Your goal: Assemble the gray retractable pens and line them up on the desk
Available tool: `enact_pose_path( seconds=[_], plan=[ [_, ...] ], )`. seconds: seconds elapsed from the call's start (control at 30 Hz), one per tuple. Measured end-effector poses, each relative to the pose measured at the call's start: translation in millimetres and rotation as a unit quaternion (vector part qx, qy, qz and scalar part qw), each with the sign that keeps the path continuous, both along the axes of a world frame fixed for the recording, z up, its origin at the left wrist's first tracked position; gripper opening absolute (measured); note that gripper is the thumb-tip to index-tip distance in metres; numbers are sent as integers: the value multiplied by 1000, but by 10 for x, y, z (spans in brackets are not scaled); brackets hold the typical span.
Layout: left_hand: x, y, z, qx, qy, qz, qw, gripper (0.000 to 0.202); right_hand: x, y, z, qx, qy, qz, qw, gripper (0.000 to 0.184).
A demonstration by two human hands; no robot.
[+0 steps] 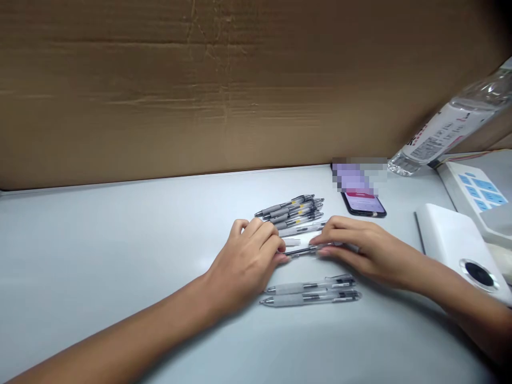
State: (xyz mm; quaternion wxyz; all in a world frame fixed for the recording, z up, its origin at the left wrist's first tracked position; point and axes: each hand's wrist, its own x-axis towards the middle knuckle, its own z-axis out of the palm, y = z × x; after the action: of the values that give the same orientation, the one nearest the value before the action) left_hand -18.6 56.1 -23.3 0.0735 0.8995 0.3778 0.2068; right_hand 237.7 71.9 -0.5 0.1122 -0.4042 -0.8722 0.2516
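Note:
Between my two hands runs a slim dark pen (301,252), its ends hidden by my fingers. My left hand (250,256) is closed on its left end, with thumb and fingers pressed together. On its right end, the fingers of my right hand (360,248) pinch it. A short whitish tube (292,242) lies just behind it, and farther back is a clear pen (302,229) partly covered by both hands. Several grey-grip pens (292,210) are bunched beyond my left hand. Nearer to me, two clear click pens (310,300) lie side by side.
A tall cardboard wall (168,96) borders the back of the white table (100,240). At the back right lies a phone (364,204) with its screen lit. A water bottle (444,130) leans beside it. White devices (448,229) stand close to my right forearm.

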Motion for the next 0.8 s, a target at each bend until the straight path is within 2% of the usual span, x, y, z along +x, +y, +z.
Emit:
enact_pose_path(
  seconds=[0.2, 0.37, 0.5, 0.6, 0.7, 0.8],
  plan=[
    [-10, -3, 3, 33, -32, -8, 999, 11, -74, -30, -28, -3, 43, 1, 999, 22],
    [-21, 7, 17, 73, -121, 6, 990, 28, -76, -24, -29, -2, 75, -70, 995, 16],
    [-20, 14, 11, 60, -194, 50, 978, 36, -55, -19, -36, -3, 100, -103, 990, 14],
    [-19, 11, 11, 32, -147, 51, 987, 21, -33, -25, -58, -16, 136, -106, 985, 13],
    [-10, 1, 5, 25, -76, 25, 996, 4, -24, -26, -63, -16, 151, -100, 983, 22],
    [14, -13, -11, 17, -50, 17, 998, 9, -7, -8, -27, 13, 94, -72, 993, 23]
  ],
)
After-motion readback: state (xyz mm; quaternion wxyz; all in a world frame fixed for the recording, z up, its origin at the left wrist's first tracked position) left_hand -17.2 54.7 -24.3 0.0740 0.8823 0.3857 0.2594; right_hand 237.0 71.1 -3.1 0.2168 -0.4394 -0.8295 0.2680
